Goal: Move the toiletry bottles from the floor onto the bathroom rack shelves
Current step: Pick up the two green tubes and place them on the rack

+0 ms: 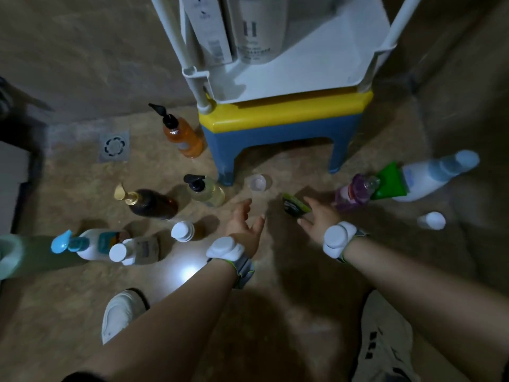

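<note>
On the dim brown bathroom floor (pixel 82 183), toiletry bottles (pixel 154 204) stood scattered before the white rack (pixel 316 67). A dark green tube (pixel 295 206) lay just beside the right hand's (pixel 321 216) spread fingers (pixel 309 201); the left hand (pixel 245 224) hung relaxed, empty.

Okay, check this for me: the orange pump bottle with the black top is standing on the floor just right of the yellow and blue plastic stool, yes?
Not quite. The head view shows the orange pump bottle with the black top standing on the floor just left of the yellow and blue plastic stool, not right of it.
</note>
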Tool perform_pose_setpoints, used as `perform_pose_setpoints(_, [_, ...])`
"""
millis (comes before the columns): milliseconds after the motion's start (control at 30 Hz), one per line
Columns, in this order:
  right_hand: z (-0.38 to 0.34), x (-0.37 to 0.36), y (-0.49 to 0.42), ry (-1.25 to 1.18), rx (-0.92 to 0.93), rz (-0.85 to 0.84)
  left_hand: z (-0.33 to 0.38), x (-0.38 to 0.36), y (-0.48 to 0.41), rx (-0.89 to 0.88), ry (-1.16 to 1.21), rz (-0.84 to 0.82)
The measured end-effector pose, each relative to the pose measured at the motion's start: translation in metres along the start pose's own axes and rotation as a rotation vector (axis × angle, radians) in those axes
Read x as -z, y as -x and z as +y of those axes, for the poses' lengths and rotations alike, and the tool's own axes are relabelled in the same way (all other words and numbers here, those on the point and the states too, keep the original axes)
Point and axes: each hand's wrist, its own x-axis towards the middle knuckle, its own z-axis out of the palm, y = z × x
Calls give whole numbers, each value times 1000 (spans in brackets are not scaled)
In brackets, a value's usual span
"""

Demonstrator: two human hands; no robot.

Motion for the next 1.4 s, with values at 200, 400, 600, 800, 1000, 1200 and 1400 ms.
perform_pose_setpoints(200, [5,-10,-13,43,-1,45,3,-19,-13,-34,-25,-35])
perform_pose_setpoints(400, [4,1,-14,8,56,33,0,-27,-21,-87,-13,-96])
perform_pose_setpoints(600, [10,31,19,-211,159,82,13,-34,-23,-169,-91,-235])
perform_pose_setpoints(800, [34,44,52,-532,134,82,40,-56,-17,-259,59,-342])
perform_pose_setpoints(1000, [79,62,66,-603,134,535,51,-78,-13,-244,95,-275])
perform_pose_setpoints(1200, [121,79,32,-342,-166,705,62,-91,-13,-233,38,-132])
perform_pose_setpoints(1400, [129,79,-8,-190,-313,399,69,-90,-18,-239,-40,-116])
